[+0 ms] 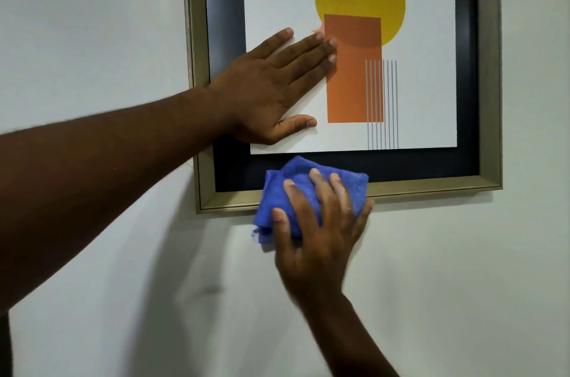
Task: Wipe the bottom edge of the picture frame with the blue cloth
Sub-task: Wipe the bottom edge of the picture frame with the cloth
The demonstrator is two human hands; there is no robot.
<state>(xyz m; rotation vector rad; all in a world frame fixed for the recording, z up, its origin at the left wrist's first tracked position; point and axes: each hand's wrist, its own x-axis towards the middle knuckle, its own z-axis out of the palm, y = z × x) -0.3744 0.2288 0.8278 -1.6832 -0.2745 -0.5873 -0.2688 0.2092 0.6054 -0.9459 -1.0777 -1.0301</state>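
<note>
A picture frame (431, 187) with a gold moulding and a dark inner border hangs on the wall, holding a print of a yellow circle and an orange rectangle. My left hand (271, 89) lies flat on the glass at the lower left of the print, fingers spread. A folded blue cloth (296, 188) covers the bottom edge of the frame, left of its middle. My right hand (317, 222) presses on the cloth from below, fingers over it and thumb at its right side. The cloth hides the stretch of moulding under it.
A plain pale wall (92, 22) surrounds the frame on the left, right and below. The frame's top runs out of view above. My left forearm (108, 160) crosses the wall from the left edge.
</note>
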